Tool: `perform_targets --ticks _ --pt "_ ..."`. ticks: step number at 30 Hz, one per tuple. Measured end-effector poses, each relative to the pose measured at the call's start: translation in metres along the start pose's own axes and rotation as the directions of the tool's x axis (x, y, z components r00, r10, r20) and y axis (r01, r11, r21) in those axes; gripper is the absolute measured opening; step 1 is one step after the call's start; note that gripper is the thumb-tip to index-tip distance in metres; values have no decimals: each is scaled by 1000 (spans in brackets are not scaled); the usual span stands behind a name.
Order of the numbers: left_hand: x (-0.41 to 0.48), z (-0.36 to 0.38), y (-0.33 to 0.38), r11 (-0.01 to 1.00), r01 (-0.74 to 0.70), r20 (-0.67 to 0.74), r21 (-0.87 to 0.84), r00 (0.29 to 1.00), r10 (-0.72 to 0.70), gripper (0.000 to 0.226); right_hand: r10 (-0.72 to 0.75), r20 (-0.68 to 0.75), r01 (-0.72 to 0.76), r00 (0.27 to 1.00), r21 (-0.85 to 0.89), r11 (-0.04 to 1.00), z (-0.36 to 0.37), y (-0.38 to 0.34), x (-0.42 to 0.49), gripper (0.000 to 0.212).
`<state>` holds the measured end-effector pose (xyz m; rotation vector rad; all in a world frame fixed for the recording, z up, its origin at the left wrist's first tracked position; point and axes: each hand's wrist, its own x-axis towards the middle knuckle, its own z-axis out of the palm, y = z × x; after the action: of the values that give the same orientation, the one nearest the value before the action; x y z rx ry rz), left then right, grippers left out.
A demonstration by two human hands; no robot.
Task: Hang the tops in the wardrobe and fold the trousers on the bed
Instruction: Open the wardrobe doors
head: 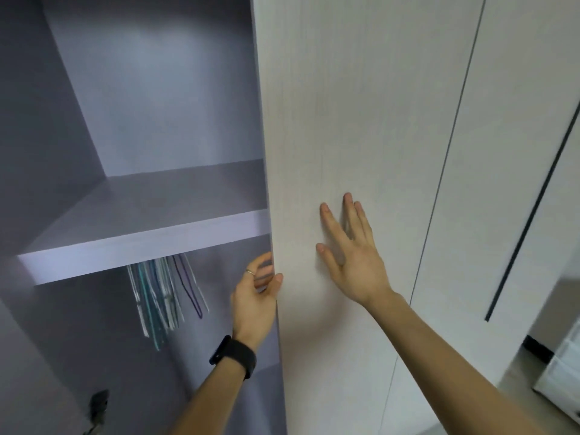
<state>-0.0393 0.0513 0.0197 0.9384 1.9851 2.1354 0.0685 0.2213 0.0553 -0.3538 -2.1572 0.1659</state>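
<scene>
Now — right hand [348,259] flat on wardrobe door [345,120], fingers [354,216] spread — left hand [255,293] curled round its edge.

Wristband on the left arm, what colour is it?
The wristband is black, seen in the head view.

At centre, pale wood-grain wardrobe door [345,120]; grey-lilac interior exposed to its left. Person's left hand [255,293], thin ring on one finger, black wristband [233,356] on wrist, grips door's free edge: thumb on front face, fingers curled behind. Person's right hand [351,262] flat on door face, fingers straight, spread. Inside, grey-lilac shelf board [141,243]; bunch of thin white, teal and purple hangers [163,296] hangs below it, blurred. At right, dark vertical slot handle [530,215] on neighbouring pale door.
</scene>
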Motion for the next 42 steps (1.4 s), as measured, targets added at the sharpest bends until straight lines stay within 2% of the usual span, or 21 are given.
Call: perform_targets --ticks 4,9,11,16,26,30,33,36,39,42 --pt "-18 3 3 999 14 -10 -48 1000 -15 41 41 76 -48 996 84 995 -31 -6 -8 64" --pt "-52 5 16 989 38 29 -142 999 -34 33 209 270 -265 940 190 945 -73 -27 -28 77" --pt "-69 9 23 981 60 64 -184 997 -49 33 266 304 -341 915 226 912 -90 -35 -38 86" --pt "-114 24 35 965 62 151 -254 988 -23 34 297 235 -358 925 283 890 -127 -53 -61 103" --pt "-175 72 60 962 -14 304 -271 948 99 33 362 92 -373 928 281 885 -195 -54 -102 77" --pt "-195 101 67 966 -22 373 -257 920 120 36 391 24 -385 920 241 891 -223 -42 -125 59" --pt "-200 120 71 968 -153 441 -197 868 227 40 428 -65 -413 902 165 896 -243 -34 -142 51" --pt "-189 139 73 931 -362 530 -42 782 328 42 399 -151 -392 904 74 917 -261 -23 -159 53" --pt "-162 162 81 824 -557 620 106 685 383 66 357 -199 -377 912 -70 924 -270 -9 -173 65" --pt "-132 200 96 631 -756 699 174 546 462 86 333 -235 -388 913 -258 885 -281 11 -178 78"
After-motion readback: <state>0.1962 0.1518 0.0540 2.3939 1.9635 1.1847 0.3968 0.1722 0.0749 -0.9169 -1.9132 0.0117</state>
